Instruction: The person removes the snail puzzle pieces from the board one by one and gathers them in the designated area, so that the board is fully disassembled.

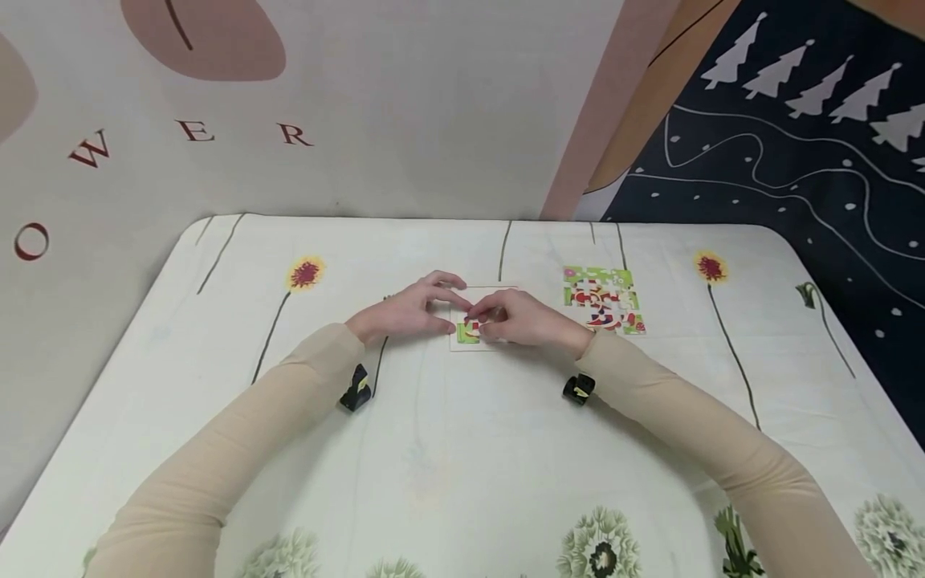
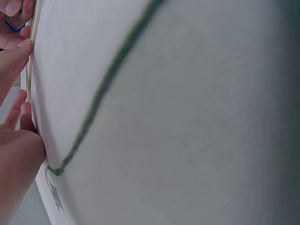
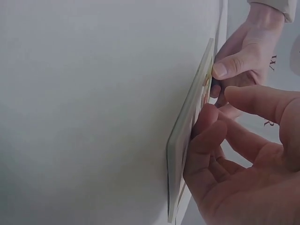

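Note:
A small white-edged puzzle board [image 1: 455, 348] lies on the table between my hands, with a green and red jigsaw section [image 1: 464, 334] in its near left part. My left hand [image 1: 419, 307] rests spread at the board's left side, its thumb near the lower left edge and fingers reaching over the top. From the right, my right hand [image 1: 527, 319] covers much of the board with bent fingers. In the right wrist view, its fingers [image 3: 204, 140] touch the board's face while its thumb stands apart, and no piece shows between them.
To the right lies a colourful group of jigsaw pieces [image 1: 598, 281] in green and red, partly behind the right wrist. A black wrist camera [image 1: 356, 390] sits under the left sleeve, another [image 1: 579, 389] under the right. The white tablecloth [image 1: 433, 449] has printed flowers.

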Action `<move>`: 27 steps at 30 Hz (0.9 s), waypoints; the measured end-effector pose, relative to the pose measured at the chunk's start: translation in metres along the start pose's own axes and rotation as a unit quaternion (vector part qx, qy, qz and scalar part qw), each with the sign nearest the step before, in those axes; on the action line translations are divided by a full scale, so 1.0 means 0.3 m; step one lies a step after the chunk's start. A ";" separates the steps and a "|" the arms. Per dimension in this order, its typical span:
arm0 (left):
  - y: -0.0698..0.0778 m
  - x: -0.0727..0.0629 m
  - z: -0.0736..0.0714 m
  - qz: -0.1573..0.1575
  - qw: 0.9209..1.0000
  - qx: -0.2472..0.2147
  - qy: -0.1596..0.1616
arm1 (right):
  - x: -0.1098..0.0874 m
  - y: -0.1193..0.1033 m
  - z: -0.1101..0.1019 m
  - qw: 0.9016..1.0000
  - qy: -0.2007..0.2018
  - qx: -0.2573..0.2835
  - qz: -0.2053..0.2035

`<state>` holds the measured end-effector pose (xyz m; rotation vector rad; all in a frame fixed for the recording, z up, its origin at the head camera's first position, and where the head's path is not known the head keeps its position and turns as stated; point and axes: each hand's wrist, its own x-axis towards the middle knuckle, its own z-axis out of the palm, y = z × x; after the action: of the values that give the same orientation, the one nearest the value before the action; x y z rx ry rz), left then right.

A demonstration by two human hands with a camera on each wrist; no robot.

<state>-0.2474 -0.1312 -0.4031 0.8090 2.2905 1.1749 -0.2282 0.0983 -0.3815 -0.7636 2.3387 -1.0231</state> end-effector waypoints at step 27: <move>0.007 -0.001 0.001 0.008 1.000 0.002 0.007 | 0.014 0.006 0.013 0.998 0.018 0.047 -0.046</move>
<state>-0.2465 -0.1302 -0.4014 0.8249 2.3026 1.1883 -0.2294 0.0946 -0.3861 -0.8295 2.2864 -1.1857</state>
